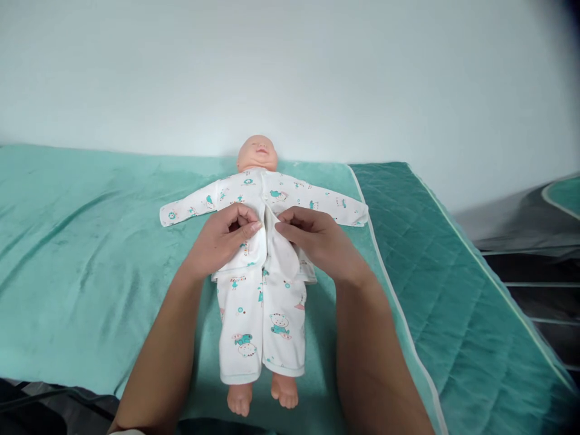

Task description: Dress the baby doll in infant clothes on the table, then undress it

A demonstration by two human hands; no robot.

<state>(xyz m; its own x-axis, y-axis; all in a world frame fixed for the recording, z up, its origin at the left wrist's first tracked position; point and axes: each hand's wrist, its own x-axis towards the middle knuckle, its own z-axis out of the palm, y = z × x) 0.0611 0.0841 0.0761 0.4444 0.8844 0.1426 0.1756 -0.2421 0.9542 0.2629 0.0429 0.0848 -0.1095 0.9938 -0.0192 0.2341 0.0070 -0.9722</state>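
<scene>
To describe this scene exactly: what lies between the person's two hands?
In the head view, the front of the printed shirt, its edges parted, lies between the left hand and the right hand.

Lateral access: L of the doll (pixel 257 156), over the lt. green blanket (pixel 90 302), w/ low folds (pixel 67 223) in path; R, over the dk. green quilted pad (pixel 435 260). Obstructions: wall (pixel 290 72) behind the doll, sleeves (pixel 193 206) outstretched both sides, and L hand (pixel 226 235) and R hand (pixel 319 235) w/ fingers (pixel 238 212) on the jacket (pixel 247 257) front edges, blocking mid-chest. Foot-end access: corridor btwn. forearms (pixel 163 338), over the trousers (pixel 240 329); narrow gap btwn. hands at the jacket opening.
</scene>
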